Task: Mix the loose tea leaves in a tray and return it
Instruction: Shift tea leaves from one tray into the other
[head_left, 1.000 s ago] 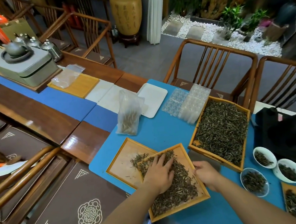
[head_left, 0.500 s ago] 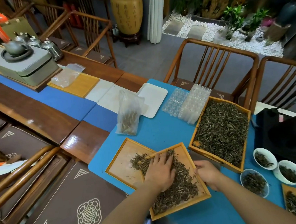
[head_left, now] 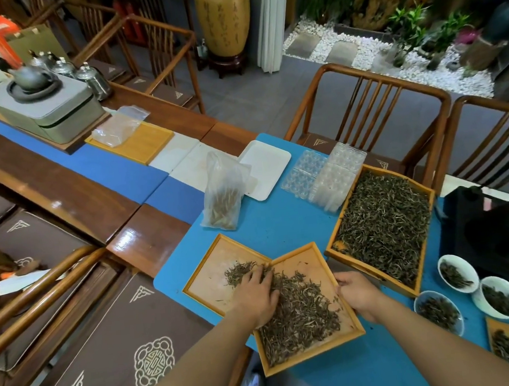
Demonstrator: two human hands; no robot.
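Note:
A small wooden tray [head_left: 306, 258] holding loose tea leaves [head_left: 301, 313] lies tilted on the blue mat, its left corner overlapping a second, nearly bare wooden tray [head_left: 210, 274]. My left hand [head_left: 254, 295] rests palm down in the leaves where the two trays meet, fingers spread, and a small heap of leaves lies in the left tray under its fingertips. My right hand [head_left: 356, 291] grips the right rim of the tilted tray.
A large wooden tray full of tea [head_left: 382, 223] sits to the right. White bowls of tea [head_left: 457, 272] stand at the far right. A plastic bag of leaves [head_left: 223, 195], a white dish [head_left: 266, 168] and clear blister trays [head_left: 327, 175] lie behind. Chairs surround the table.
My left hand has slid leftward across the leaves toward the left tray, pushing more tea into it. The right hand stays on the tray's rim.

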